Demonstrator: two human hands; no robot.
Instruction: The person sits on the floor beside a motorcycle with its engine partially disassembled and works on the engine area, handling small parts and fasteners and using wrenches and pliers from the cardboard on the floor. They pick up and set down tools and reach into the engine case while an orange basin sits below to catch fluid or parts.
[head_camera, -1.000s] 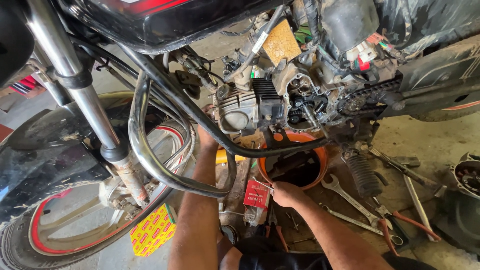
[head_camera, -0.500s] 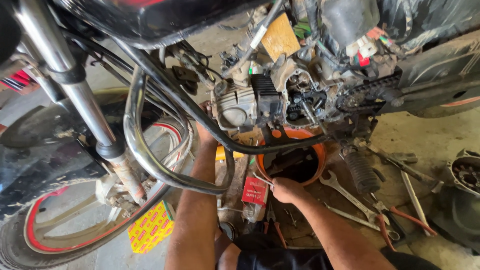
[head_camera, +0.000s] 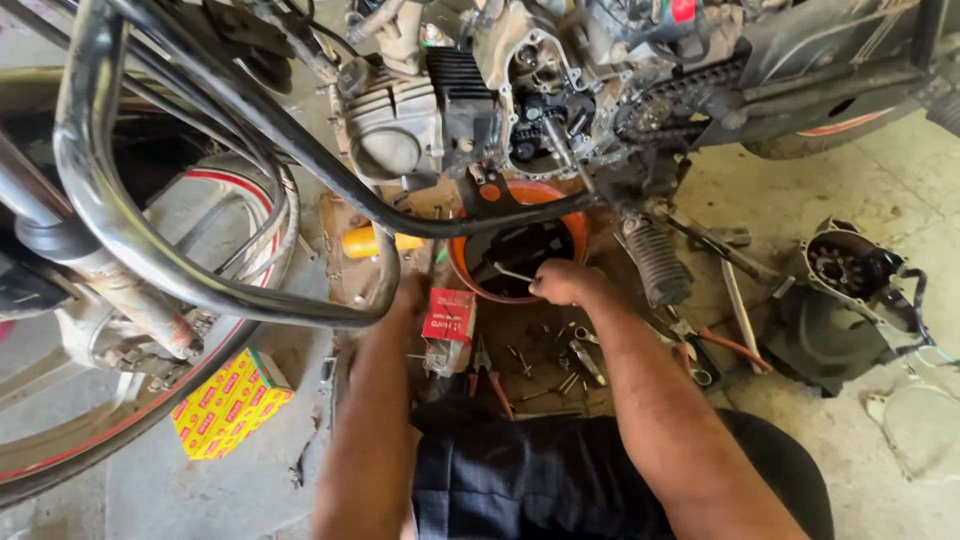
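My right hand (head_camera: 566, 283) is closed on a thin metal tool (head_camera: 512, 273) at the near rim of an orange basin (head_camera: 572, 228) under the motorcycle engine (head_camera: 440, 110). The tool's tip points left over the dark inside of the basin. My left hand (head_camera: 406, 300) reaches forward beside a small red box (head_camera: 450, 314). Its fingers are hidden behind the chrome crash guard (head_camera: 200, 280), so its grip cannot be made out.
Pliers, spanners and small parts (head_camera: 560, 355) lie on the floor before my knees. A yellow box (head_camera: 230, 400) lies left by the front wheel (head_camera: 120, 420). A yellow can (head_camera: 365, 241), a footpeg (head_camera: 655, 262) and a removed engine cover (head_camera: 850, 290) surround the basin.
My left hand has dropped from under the engine to beside the red box. My right hand has moved up to the basin rim with the tool. The view has closed in.
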